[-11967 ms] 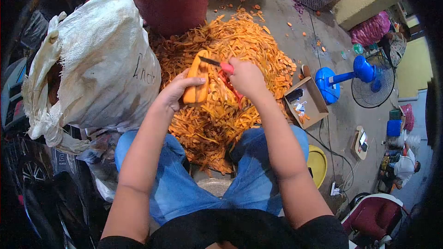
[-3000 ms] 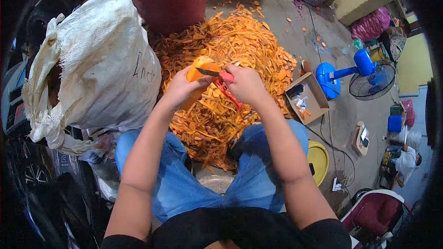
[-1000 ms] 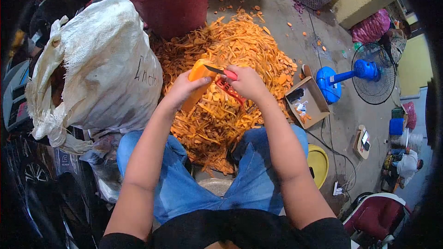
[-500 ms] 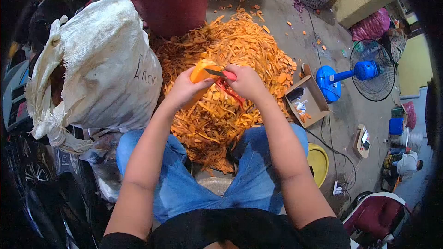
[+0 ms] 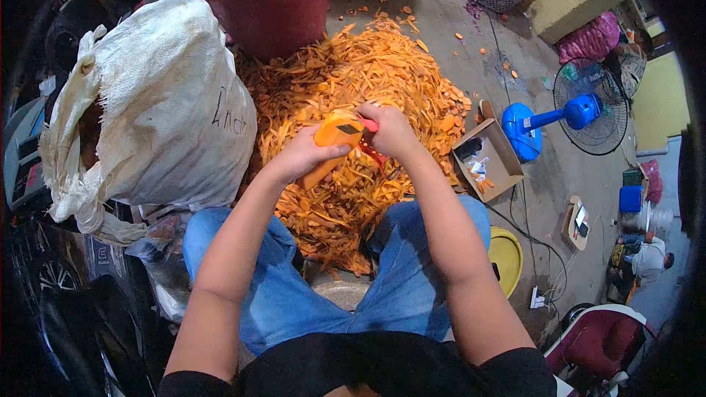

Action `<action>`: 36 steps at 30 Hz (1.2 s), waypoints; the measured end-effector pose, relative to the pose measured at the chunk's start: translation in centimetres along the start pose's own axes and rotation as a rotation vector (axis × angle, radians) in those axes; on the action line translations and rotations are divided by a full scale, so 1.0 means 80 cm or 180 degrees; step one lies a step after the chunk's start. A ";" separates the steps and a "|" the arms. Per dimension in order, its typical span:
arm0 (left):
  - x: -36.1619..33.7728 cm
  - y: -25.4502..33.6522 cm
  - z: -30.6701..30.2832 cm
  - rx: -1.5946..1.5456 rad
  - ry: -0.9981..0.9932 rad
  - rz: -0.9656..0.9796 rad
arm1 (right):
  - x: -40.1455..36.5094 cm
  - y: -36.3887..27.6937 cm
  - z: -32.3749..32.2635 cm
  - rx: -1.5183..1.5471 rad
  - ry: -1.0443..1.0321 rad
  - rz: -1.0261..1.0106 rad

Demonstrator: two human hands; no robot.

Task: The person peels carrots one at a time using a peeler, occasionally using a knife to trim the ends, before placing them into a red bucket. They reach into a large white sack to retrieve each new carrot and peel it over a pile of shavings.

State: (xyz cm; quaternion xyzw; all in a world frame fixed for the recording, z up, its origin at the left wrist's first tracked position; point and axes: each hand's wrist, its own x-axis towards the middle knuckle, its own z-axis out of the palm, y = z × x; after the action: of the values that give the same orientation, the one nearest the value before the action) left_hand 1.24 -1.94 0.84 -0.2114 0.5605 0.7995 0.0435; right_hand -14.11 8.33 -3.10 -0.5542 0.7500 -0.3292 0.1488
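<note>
My left hand (image 5: 303, 156) is closed round a thick, peeled orange carrot (image 5: 340, 129), its upper end tilted towards my right hand. A lower part of the carrot shows below my palm. My right hand (image 5: 392, 131) grips the red handle of a knife (image 5: 369, 125); the dark blade lies against the carrot's upper end. Under both hands spreads a large heap of orange peelings (image 5: 353, 66), with round carrot slices among them. A red object with holes (image 5: 375, 156) sticks out of the heap just below my right hand, mostly hidden.
A white woven sack (image 5: 169, 103) stands at left, and a dark red tub (image 5: 257, 7) behind the heap. At right are an open cardboard box (image 5: 500, 165), a blue fan (image 5: 526, 132) and a yellow lid (image 5: 507, 261). Cables cross the floor. Another person (image 5: 649, 261) is far right.
The knife blade has moved across the carrot's upper end, and the carrot has turned so its top surface faces me more. My right hand has shifted slightly.
</note>
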 end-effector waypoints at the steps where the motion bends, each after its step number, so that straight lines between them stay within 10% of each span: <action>1: -0.002 0.001 0.003 0.0001 0.0001 -0.0001 | 0.000 0.000 0.000 0.0002 0.0000 0.0000; 9: 0.005 -0.013 0.003 0.0728 0.0138 0.0876 | 0.000 0.004 0.003 0.0191 0.0084 -0.0100; 16: -0.004 0.002 0.011 0.1038 0.0311 0.0037 | 0.003 0.006 0.003 0.0098 0.0096 -0.0136; 22: -0.001 -0.003 0.008 0.2644 0.1040 0.1184 | -0.001 0.025 0.027 -0.0079 0.0208 -0.0010; 24: -0.016 0.009 0.033 0.4555 0.0304 0.1130 | -0.008 0.058 0.067 0.1436 0.0601 0.0830; 25: -0.014 -0.011 0.045 0.3910 0.0152 0.1544 | -0.008 0.045 0.059 -0.0070 0.0063 0.1621; 36: -0.006 -0.008 0.012 0.2979 0.1044 0.2069 | -0.002 0.026 0.043 -0.0712 -0.1127 0.1897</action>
State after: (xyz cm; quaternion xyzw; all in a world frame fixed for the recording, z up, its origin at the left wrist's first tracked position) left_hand 1.58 -0.79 0.72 -0.1080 0.8890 0.3965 -0.2022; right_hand -13.54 7.70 -7.07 -0.3725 0.8725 -0.0863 0.3043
